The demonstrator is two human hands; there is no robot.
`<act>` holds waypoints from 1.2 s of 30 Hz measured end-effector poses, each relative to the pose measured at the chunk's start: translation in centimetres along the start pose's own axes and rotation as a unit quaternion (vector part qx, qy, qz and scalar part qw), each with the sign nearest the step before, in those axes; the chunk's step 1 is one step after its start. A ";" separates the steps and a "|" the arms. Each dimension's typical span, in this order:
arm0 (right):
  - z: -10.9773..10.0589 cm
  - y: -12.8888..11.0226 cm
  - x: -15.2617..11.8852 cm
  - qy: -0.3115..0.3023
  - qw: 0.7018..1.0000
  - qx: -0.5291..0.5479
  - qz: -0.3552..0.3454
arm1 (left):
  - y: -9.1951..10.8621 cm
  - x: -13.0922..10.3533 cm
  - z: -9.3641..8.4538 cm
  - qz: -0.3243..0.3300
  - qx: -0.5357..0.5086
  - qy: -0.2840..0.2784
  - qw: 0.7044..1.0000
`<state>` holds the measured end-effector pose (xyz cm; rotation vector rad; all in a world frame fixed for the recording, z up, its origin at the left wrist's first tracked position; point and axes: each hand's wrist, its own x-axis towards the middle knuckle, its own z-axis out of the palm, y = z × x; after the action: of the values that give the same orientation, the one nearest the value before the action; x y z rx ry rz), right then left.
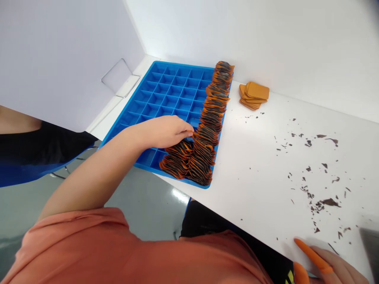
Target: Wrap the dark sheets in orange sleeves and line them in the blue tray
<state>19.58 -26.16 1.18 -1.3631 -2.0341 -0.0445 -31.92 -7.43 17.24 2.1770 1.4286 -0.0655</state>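
Note:
My left hand [174,132] reaches over a blue divided tray [142,106], its fingers and thumb pinched at a thin orange-and-dark piece by the filled row. Packed upright, a long row of such thin orange-and-dark pieces [213,114] fills the tray's right side. A shorter group of the same pieces [176,161] sits at the near end, partly under my left hand. My right hand [328,264] rests at the table's near right, partly cut off by the frame. It wears orange finger covers, with index finger and thumb apart and nothing visibly held.
A small stack of orange-brown rectangular pieces [256,92] lies by the back wall. Dark flakes [330,202] are scattered over the right of the white table [237,197]. A bent wire stand [121,79] is left of the tray. Another person's dark clothing [44,146] shows at the left.

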 end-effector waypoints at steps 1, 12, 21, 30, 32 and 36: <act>0.1 0.0 0.2 0.003 1.000 0.001 -0.023 | 0.3 -0.1 -0.1 -0.009 -0.005 -0.011 1.000; 0.8 -0.3 0.8 0.094 0.972 -0.099 -0.190 | 0.6 -1.0 1.1 -0.034 0.008 -0.035 0.999; 1.2 -0.7 0.4 0.093 0.978 -0.092 -0.163 | 0.3 -0.6 0.8 -0.093 -0.018 -0.038 0.995; 1.1 -1.7 0.1 0.066 0.985 -0.090 -0.131 | -1.3 -2.7 0.0 -0.096 -0.090 0.070 0.989; 1.2 -1.9 0.1 0.068 0.986 -0.094 -0.121 | -1.4 -2.9 0.1 -0.106 -0.047 0.141 0.983; 1.5 -2.0 -0.1 0.080 0.987 -0.088 -0.104 | -0.3 -2.6 0.2 -0.120 0.096 0.137 0.979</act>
<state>17.20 -26.59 0.60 -1.2023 -2.0658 -0.4213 -33.25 -9.61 17.76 2.2203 1.9079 0.0123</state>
